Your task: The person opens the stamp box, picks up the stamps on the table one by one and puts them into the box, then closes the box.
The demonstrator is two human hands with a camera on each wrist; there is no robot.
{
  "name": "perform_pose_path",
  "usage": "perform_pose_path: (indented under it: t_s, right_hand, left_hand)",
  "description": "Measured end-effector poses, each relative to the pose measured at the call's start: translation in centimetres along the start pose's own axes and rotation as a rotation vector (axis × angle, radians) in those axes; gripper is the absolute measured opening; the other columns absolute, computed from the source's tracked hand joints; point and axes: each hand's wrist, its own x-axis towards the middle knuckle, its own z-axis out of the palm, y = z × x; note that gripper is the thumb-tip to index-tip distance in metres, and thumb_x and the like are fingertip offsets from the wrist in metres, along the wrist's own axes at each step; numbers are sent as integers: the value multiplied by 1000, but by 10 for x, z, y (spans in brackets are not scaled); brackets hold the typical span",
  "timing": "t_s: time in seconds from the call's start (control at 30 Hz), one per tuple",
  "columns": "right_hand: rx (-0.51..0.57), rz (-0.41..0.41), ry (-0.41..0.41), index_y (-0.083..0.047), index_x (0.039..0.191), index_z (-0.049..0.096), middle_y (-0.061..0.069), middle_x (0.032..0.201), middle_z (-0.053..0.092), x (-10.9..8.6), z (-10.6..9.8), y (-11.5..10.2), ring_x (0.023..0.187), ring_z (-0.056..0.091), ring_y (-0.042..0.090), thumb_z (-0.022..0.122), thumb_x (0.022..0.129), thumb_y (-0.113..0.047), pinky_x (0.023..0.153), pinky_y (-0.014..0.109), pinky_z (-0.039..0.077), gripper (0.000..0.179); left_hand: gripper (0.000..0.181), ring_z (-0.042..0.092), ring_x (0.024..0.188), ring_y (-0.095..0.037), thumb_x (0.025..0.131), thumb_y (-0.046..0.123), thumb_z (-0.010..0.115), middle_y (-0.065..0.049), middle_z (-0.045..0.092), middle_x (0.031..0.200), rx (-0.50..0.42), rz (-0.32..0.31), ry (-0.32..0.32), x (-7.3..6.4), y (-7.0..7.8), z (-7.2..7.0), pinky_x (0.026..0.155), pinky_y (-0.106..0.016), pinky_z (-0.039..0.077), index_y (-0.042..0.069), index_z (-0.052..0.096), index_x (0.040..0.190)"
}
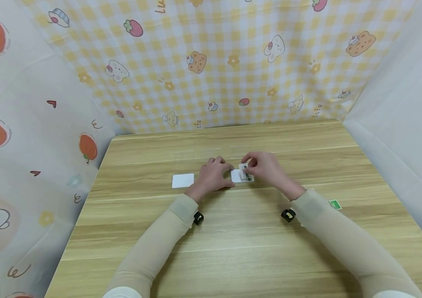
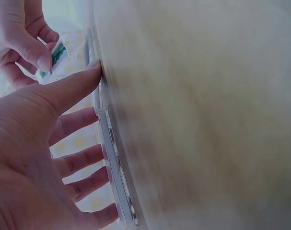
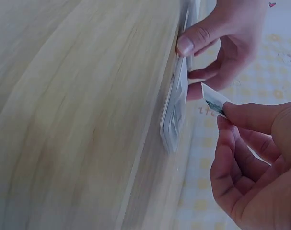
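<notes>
My right hand (image 1: 264,166) pinches a small stamp-like picture (image 3: 213,101) between thumb and finger. The piece has a white border and a dark green image, and it is tilted above a white card (image 1: 235,176). Another dark picture shows at the card's right end in the head view. My left hand (image 1: 212,174) rests at the card's left side, thumb at the near edge and index finger at the far edge. Its other fingers are spread and touch a thin, flat clear-edged piece (image 2: 114,167) in the left wrist view, mostly hidden from the head camera.
Another white card (image 1: 183,181) lies left of my left hand. Faint clear plastic rectangles (image 1: 184,157) lie in a row farther back. A green stamp-like piece (image 1: 335,204) is on the wooden table (image 1: 233,256) beside my right forearm. Patterned cloth (image 1: 233,82) hangs behind.
</notes>
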Motion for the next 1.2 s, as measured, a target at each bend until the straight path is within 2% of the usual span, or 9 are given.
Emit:
perform_pose_path:
  t_s: [0.33,0.57,0.87,1.2]
  right_hand:
    - [24,72,-19,-12,105,73,0,79,69,7,17,-7,70,63,16,83,84,-12,58,32,51,23]
    - [11,77,-34,-11,104,72,1,79,69,9,26,-7,71,63,16,83,83,-10,59,32,50,24]
    - [-81,80,-14,-12,103,73,0,81,68,13,35,-6,73,63,16,83,82,-9,61,32,50,23]
    - [-156,106,-6,-14,105,72,-1,82,67,14,38,-9,70,62,16,84,82,-13,54,32,48,26]
  left_hand:
    - [58,43,126,-30,81,60,78,-2,52,131,0,5,-15,1,-2,-1,93,-56,46,32,67,131]
    - [62,43,126,-30,80,59,78,-2,51,132,-8,-7,-19,2,-2,-1,95,-56,45,31,65,134]
    - [59,42,127,-30,82,58,78,-2,50,132,-24,-7,-23,1,-2,-2,96,-57,43,31,65,133]
    - [59,43,126,-30,82,58,77,-2,51,132,-17,-6,-22,1,-2,-3,96,-57,43,33,64,134]
